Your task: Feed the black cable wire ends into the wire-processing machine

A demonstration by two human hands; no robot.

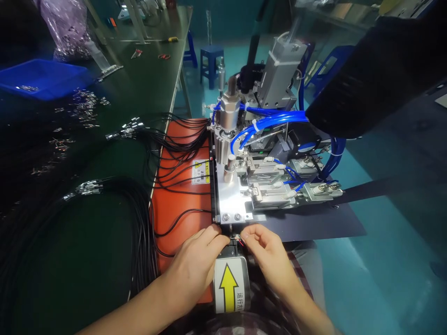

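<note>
My left hand (200, 253) is at the near end of the machine (230, 200), its thumb and fingers pressed together low over the black feed track (228, 251). Whatever lies in those fingertips is hidden. Across a small gap, my right hand (267, 249) pinches the end of thin wires (239, 240), red and pale, between thumb and forefinger. Just below both hands sits a white label with a yellow arrow (228, 284). Black cables (185, 213) run from the machine's left side over an orange-red surface (181, 197).
On the dark green table (111, 251) lie bundled black cables (139, 223) with shiny metal ends, loose metal parts (85, 107) and a blue tray (42, 79). Blue air hoses (279, 120) and metal cylinders (267, 170) crowd the machine's right. Blue stools (210, 63) stand behind.
</note>
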